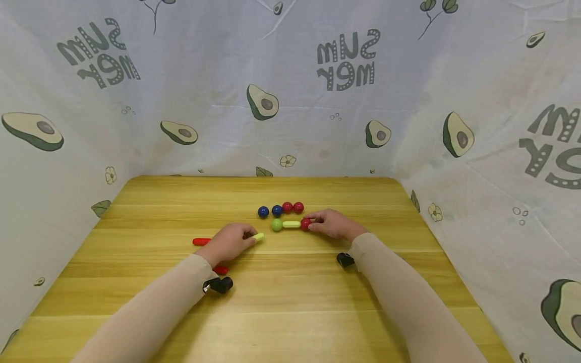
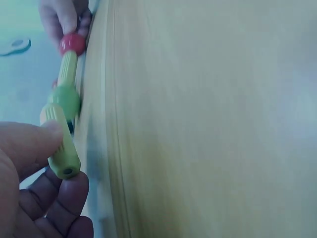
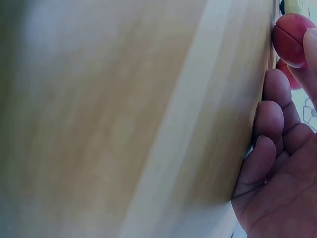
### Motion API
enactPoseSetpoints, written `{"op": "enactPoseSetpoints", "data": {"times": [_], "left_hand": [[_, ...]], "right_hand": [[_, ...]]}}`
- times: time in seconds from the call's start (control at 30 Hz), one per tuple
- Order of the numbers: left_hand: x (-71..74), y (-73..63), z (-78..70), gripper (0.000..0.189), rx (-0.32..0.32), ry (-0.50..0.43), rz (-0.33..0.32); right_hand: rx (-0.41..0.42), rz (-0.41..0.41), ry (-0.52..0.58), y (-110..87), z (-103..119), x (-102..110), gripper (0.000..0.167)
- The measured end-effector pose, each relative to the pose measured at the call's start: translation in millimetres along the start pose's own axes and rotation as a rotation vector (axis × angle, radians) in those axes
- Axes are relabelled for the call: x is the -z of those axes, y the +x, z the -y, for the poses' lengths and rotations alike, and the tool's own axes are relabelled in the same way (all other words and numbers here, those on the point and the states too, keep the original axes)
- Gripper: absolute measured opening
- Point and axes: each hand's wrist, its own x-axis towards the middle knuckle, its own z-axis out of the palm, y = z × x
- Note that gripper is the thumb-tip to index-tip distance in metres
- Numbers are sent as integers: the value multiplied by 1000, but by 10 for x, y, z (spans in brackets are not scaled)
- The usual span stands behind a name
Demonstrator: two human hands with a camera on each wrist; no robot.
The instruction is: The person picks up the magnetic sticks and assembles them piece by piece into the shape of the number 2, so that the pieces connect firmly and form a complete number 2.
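My left hand [image 1: 228,242] pinches a short yellow-green ribbed rod [image 1: 258,237] between thumb and fingers. In the left wrist view, that rod [image 2: 64,148] shows a dark hole in its near end, and its far end overlaps a green ball [image 2: 66,100]. In the head view the green ball [image 1: 277,225] sits at the left end of another yellow rod [image 1: 291,225], with a red ball [image 1: 305,224] at the right end. My right hand [image 1: 333,224] grips this red ball with thumb and fingers; its other fingers are loosely curled beside the tabletop in the right wrist view.
Just behind the joined piece, two blue balls [image 1: 263,212] and two red balls [image 1: 298,207] lie in a row. Red rods [image 1: 201,242] lie by my left hand, partly hidden under it. A patterned cloth [image 1: 317,126] hangs around the wooden table [image 1: 290,322].
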Motion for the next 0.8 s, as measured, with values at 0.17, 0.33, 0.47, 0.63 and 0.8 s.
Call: {"op": "enactPoseSetpoints", "data": {"times": [0.17, 0.33, 0.47, 0.63, 0.8], "left_hand": [[-115, 55, -192, 18, -3, -54, -7], [-227, 126, -328, 15, -13, -77, -16], [-292, 172, -414, 17, -25, -76, -23], [-375, 227, -519, 22, -19, -78, -27], [-464, 281, -619, 26, -2, -88, -38]], "right_hand": [[-2, -1, -10, -9, 0, 3, 46], [-16, -6, -6, -9, 11, 0, 45], [-17, -4, -7, -4, 17, 0, 45], [-19, -3, -19, -3, 27, -3, 45], [-18, -7, -19, 0, 28, -3, 45]]}}
